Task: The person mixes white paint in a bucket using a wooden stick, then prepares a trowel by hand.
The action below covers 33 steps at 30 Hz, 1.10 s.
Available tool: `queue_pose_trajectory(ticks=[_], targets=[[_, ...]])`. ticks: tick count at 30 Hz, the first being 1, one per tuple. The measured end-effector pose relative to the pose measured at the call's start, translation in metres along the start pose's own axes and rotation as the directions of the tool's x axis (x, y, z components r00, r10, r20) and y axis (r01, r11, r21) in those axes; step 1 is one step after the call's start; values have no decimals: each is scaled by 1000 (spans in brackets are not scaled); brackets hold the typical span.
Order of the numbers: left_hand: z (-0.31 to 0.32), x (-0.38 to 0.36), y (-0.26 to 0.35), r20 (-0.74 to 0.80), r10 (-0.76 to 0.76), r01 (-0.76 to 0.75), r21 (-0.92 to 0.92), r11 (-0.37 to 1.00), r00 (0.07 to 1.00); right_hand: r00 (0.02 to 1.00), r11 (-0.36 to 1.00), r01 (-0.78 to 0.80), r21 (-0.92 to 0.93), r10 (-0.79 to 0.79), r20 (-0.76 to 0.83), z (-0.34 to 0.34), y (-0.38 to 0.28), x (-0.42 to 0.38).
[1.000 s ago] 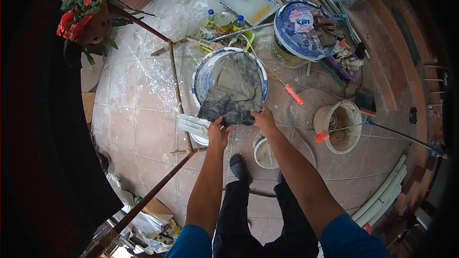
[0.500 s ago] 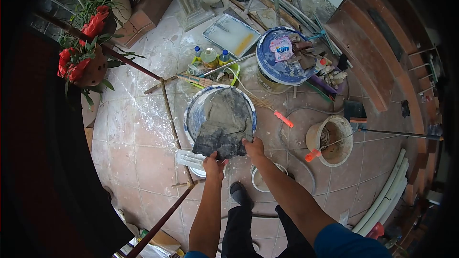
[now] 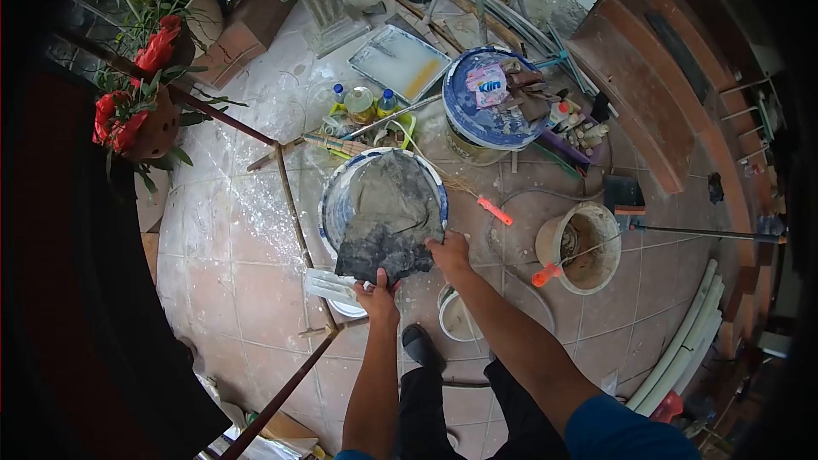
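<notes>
the dusty cloth [image 3: 392, 204] is over the big bucket [image 3: 335, 204]. if a hand lets go, it might slip in, i think. it looks gray, crumpled, and black along its near edge. the left hand [image 3: 377, 298] and right hand [image 3: 451, 255] each pinch that edge. a white flat tool [image 3: 328, 284] is near the left hand.
</notes>
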<state>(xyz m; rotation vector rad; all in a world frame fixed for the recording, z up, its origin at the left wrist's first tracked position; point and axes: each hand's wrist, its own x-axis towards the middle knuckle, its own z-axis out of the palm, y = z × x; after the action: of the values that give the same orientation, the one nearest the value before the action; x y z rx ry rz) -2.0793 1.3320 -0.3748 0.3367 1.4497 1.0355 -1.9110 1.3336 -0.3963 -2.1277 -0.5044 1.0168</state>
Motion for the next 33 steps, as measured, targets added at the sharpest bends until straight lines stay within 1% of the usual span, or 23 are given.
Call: queue_pose_trajectory(ticks=[3, 7, 9, 12, 15, 16, 18, 19, 20, 21, 22, 25, 26, 28, 29, 30, 31, 32, 33], targets=[[5, -5, -1, 20, 16, -15, -44, 999, 1000, 1000, 998, -7, 66, 7, 2, -5, -2, -2], [14, -8, 4, 0, 103, -103, -22, 994, 995, 996, 957, -49, 285, 27, 81, -12, -9, -2], [17, -13, 7, 20, 156, -156, -5, 988, 988, 994, 902, -69, 426, 25, 108, -18, -13, -6], [28, -30, 13, 98, 231, -232, 0, 973, 968, 982, 761, -167, 627, 73, 173, -37, -21, -16], [44, -53, 17, 140, 244, -254, 54, 966, 960, 975, 688, -195, 699, 63, 211, -64, -13, -23], [49, -62, 15, 184, 255, -271, 65, 961, 949, 981, 655, -180, 734, 64, 184, -75, -11, -27], [57, -78, 8, 219, 250, -271, 74, 960, 943, 988, 585, -153, 797, 68, 140, -95, -9, -37], [60, -86, 4, 230, 248, -272, 80, 959, 941, 989, 622, -145, 769, 78, 124, -111, -11, -43], [65, -96, 2, 245, 220, -245, 75, 967, 944, 990, 659, -141, 739, 89, 110, -128, -14, -51], [69, -105, 1, 265, 192, -218, 70, 973, 945, 990, 665, -142, 733, 113, 89, -141, -17, -59], [69, -112, -2, 317, 172, -213, 101, 972, 933, 990, 673, -134, 728, 130, 63, -154, -20, -61], [68, -130, -16, 418, 160, -190, 32, 981, 894, 984, 711, -145, 688, 177, 24, -191, -12, -64], [66, -135, -18, 466, 151, -180, 18, 984, 872, 988, 679, -121, 724, 156, 18, -202, -11, -65], [52, -138, -26, 500, 56, -143, 138, 980, 864, 993, 607, -72, 792, 115, 3, -223, -12, -68], [45, -138, -32, 514, 7, -127, 198, 972, 858, 993, 611, -56, 790, 113, -17, -236, -9, -68], [38, -138, -40, 481, 3, -125, 222, 967, 877, 993, 615, -41, 788, 113, -37, -250, -5, -70], [28, -136, -50, 476, -31, -127, 295, 947, 879, 992, 618, -24, 786, 111, -57, -262, 0, -69], [15, -132, -58, 468, -64, -128, 367, 922, 881, 988, 586, 10, 810, 120, -99, -270, 11, -66], [3, -131, -63, 458, -98, -127, 437, 891, 884, 989, 571, 7, 821, 119, -91, -281, 22, -64]])
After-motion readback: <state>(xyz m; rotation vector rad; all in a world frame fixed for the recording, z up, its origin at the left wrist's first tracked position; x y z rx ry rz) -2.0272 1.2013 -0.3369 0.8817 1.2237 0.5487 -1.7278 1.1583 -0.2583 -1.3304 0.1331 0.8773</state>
